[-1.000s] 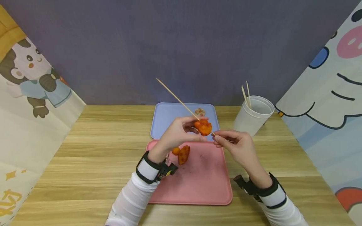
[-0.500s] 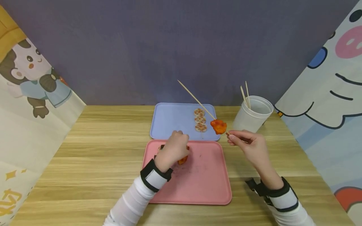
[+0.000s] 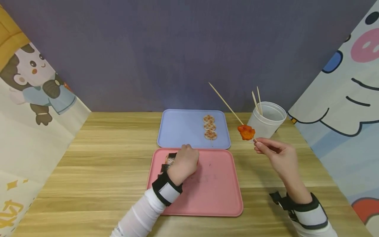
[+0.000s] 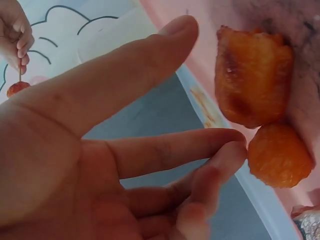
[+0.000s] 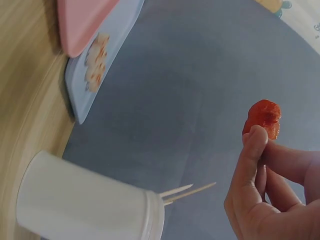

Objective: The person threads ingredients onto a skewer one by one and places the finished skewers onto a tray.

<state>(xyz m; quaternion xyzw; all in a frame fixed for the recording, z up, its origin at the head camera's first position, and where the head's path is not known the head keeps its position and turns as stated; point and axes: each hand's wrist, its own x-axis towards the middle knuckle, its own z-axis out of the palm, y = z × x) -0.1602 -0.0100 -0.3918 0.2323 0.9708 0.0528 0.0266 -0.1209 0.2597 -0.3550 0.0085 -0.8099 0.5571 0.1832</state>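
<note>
In the head view my right hand (image 3: 281,158) pinches the lower end of a thin wooden skewer (image 3: 225,102), which slants up to the left. One glossy orange-red food piece (image 3: 246,132) is threaded low on it, just past the fingertips. My left hand (image 3: 184,164) is over the left part of the pink tray (image 3: 219,197). The left wrist view shows its thumb apart from the fingers, with nothing held. Near those fingertips lie a golden-brown food chunk (image 4: 254,77) and a small round orange ball (image 4: 280,156); whether a finger touches the ball, I cannot tell.
Behind the pink tray, a blue tray (image 3: 180,130) bears a skewer of lotus root slices (image 3: 210,126). A white bucket (image 3: 263,123) with several skewers stands at the back right. Seaweed-wrapped pieces (image 3: 171,159) lie left of my left hand. A grey wall rises behind.
My left hand has let go of the food on the skewer and come down over the pink tray. My right hand has moved right with the skewer. The lotus slices now show.
</note>
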